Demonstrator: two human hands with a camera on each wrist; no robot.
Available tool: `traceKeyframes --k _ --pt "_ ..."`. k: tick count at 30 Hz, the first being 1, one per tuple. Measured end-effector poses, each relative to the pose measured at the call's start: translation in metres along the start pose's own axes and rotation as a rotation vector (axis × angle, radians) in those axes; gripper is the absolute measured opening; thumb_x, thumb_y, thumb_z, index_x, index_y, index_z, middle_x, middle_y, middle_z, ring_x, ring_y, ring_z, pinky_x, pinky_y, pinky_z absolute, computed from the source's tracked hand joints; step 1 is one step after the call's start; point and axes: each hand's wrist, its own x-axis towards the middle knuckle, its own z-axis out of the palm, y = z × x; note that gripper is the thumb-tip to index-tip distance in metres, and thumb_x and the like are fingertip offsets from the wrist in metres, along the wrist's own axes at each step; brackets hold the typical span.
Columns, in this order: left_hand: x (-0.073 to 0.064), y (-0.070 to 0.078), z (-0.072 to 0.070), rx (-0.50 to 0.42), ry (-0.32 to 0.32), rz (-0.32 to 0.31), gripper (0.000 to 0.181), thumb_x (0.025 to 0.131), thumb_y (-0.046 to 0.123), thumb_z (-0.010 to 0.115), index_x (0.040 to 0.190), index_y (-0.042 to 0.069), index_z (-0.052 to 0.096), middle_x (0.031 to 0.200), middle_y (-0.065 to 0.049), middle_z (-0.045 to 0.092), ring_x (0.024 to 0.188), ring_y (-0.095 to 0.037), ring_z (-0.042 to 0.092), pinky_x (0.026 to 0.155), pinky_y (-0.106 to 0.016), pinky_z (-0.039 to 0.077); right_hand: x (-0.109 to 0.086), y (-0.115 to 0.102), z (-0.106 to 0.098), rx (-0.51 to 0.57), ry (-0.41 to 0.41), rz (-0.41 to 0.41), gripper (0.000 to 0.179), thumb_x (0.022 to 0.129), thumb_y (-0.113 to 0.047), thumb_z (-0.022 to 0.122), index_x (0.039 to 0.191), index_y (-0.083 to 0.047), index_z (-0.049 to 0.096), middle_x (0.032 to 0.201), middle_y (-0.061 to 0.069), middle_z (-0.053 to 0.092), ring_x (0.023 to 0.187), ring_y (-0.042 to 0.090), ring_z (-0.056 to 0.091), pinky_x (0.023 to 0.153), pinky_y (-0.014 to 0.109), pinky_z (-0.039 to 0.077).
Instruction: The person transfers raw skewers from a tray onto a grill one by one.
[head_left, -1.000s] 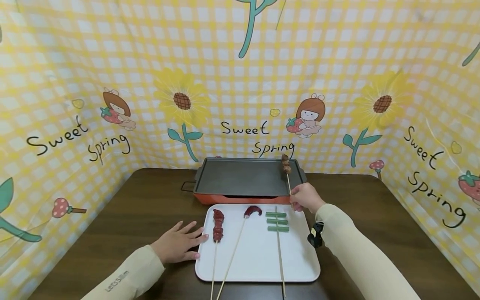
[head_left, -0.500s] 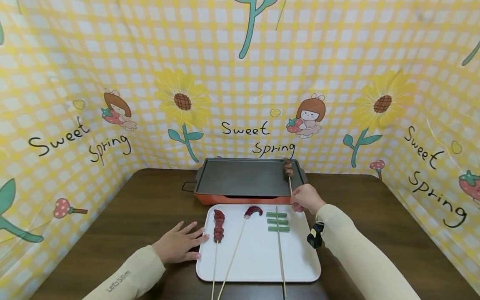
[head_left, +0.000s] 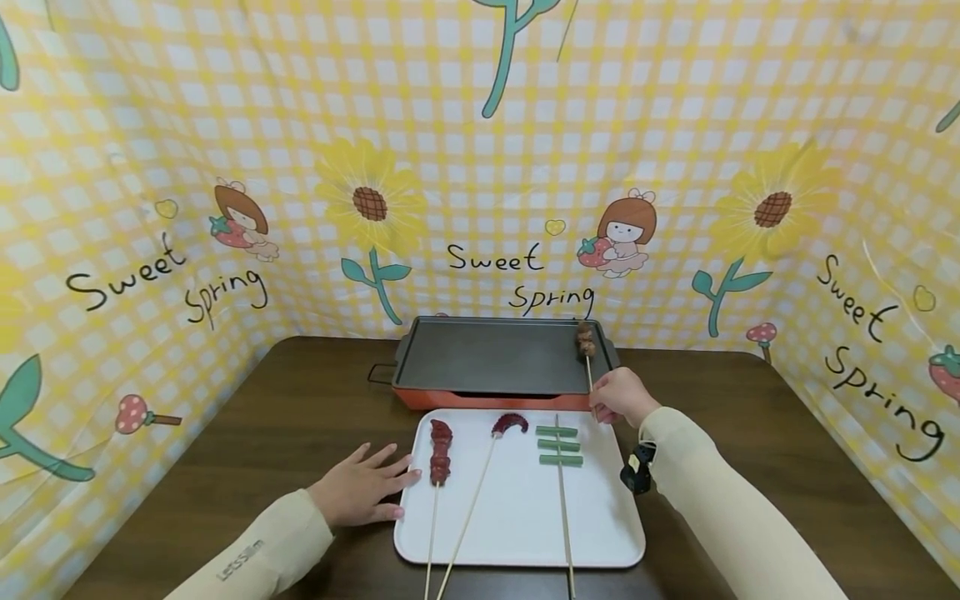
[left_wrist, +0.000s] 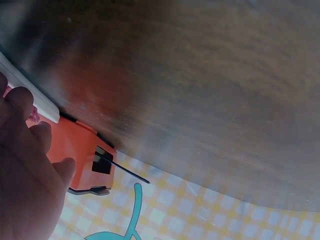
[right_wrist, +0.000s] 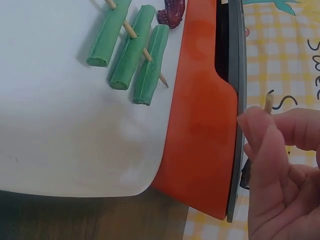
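Note:
My right hand (head_left: pixel 626 396) pinches the bamboo stick of a brown meat skewer (head_left: pixel 585 340) between thumb and fingertips. The meat is over the right end of the dark griddle plate (head_left: pixel 483 357); whether it touches the surface I cannot tell. In the right wrist view the stick's blunt end pokes out of the pinching fingers (right_wrist: pixel 267 145). My left hand (head_left: pixel 360 487) has its fingers spread, fingertips at the left rim of the white tray (head_left: pixel 517 517). On the tray lie a red meat skewer (head_left: pixel 440 452), a curled dark-red tentacle skewer (head_left: pixel 512 423) and a green vegetable skewer (head_left: pixel 559 446).
The griddle's orange base (head_left: pixel 427 401) stands right behind the tray, with a wire handle (head_left: pixel 381 373) at its left. Sticks of the tray skewers reach past its front edge. A checked yellow cloth (head_left: pixel 480 167) hangs around the wooden table (head_left: pixel 300 400).
The meat end of the brown skewer has come down and slightly right over the griddle, with my right hand shifting a little right. My left hand has stayed at the tray rim.

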Motion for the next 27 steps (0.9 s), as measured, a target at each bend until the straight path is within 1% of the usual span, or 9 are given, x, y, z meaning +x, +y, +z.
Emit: traceKeyframes --k 2,6,8,9,12,15,19,23,27 --pt "0.0 0.0 0.0 -0.003 -0.009 -0.004 0.059 0.093 0.053 0.05 0.143 0.021 0.049 0.146 -0.007 0.045 0.137 -0.035 0.033 0.105 -0.059 0.026 0.001 0.0 0.0 -0.005 0.002 -0.001 0.017 0.084 0.006 0.058 0.097 0.016 0.06 0.053 0.003 0.058 0.044 0.009 0.054 0.045 0.023 0.048" --pt "0.001 0.0 -0.002 0.008 -0.01 0.008 0.06 0.093 0.054 0.048 0.143 0.021 0.048 0.146 -0.007 0.045 0.137 -0.035 0.034 0.105 -0.059 0.027 0.002 0.001 -0.001 -0.025 0.004 0.0 0.017 0.085 0.005 0.058 0.098 0.016 0.061 0.056 0.006 0.06 0.046 0.01 0.055 0.047 0.024 0.049" --pt "0.002 -0.001 -0.002 0.022 -0.008 0.017 0.06 0.093 0.055 0.047 0.143 0.02 0.049 0.145 -0.007 0.046 0.136 -0.035 0.035 0.104 -0.059 0.027 0.001 0.002 -0.002 -0.036 0.005 0.001 0.015 0.085 0.005 0.059 0.096 0.015 0.063 0.058 0.007 0.061 0.046 0.01 0.056 0.049 0.025 0.05" --pt "0.002 -0.001 -0.003 0.025 -0.008 0.021 0.06 0.093 0.055 0.047 0.142 0.02 0.049 0.145 -0.008 0.046 0.136 -0.035 0.036 0.104 -0.059 0.028 0.0 0.001 -0.002 -0.032 -0.007 -0.006 0.013 0.084 0.006 0.058 0.092 0.014 0.063 0.057 0.008 0.061 0.046 0.011 0.056 0.048 0.025 0.05" --pt "0.002 -0.001 -0.002 0.012 -0.018 0.02 0.06 0.094 0.054 0.047 0.143 0.02 0.048 0.146 -0.008 0.045 0.136 -0.034 0.036 0.105 -0.059 0.027 -0.002 0.002 -0.002 -0.024 -0.018 -0.004 0.01 0.083 0.006 0.059 0.088 0.014 0.063 0.057 0.009 0.061 0.046 0.012 0.056 0.048 0.026 0.05" --pt "0.0 -0.001 -0.001 -0.007 -0.019 0.018 0.059 0.094 0.053 0.048 0.143 0.019 0.048 0.146 -0.008 0.045 0.136 -0.034 0.036 0.105 -0.059 0.027 -0.003 0.002 0.0 -0.032 -0.001 -0.003 0.01 0.083 0.005 0.06 0.086 0.013 0.064 0.057 0.009 0.061 0.046 0.011 0.056 0.048 0.026 0.05" --pt "-0.001 -0.001 -0.001 0.023 0.012 0.028 0.058 0.094 0.052 0.048 0.142 0.019 0.05 0.145 -0.009 0.046 0.135 -0.034 0.038 0.104 -0.059 0.028 -0.004 0.004 0.002 -0.067 0.037 -0.013 0.018 0.087 -0.002 0.062 0.094 0.013 0.067 0.061 0.007 0.063 0.049 0.011 0.059 0.049 0.026 0.051" --pt "-0.001 -0.001 -0.002 0.055 0.012 0.026 0.058 0.093 0.053 0.048 0.141 0.02 0.051 0.144 -0.007 0.047 0.135 -0.032 0.039 0.105 -0.058 0.028 -0.01 0.007 0.001 -0.066 0.02 -0.026 0.028 0.092 -0.012 0.061 0.1 0.014 0.067 0.063 0.006 0.064 0.053 0.012 0.061 0.053 0.028 0.053" --pt "0.001 -0.001 -0.004 0.095 0.008 0.044 0.056 0.093 0.054 0.048 0.138 0.021 0.054 0.143 -0.006 0.049 0.134 -0.032 0.04 0.105 -0.057 0.028 -0.024 0.01 0.001 -0.078 -0.004 -0.058 0.033 0.094 -0.018 0.06 0.101 0.014 0.065 0.065 0.009 0.065 0.056 0.014 0.063 0.056 0.031 0.055"
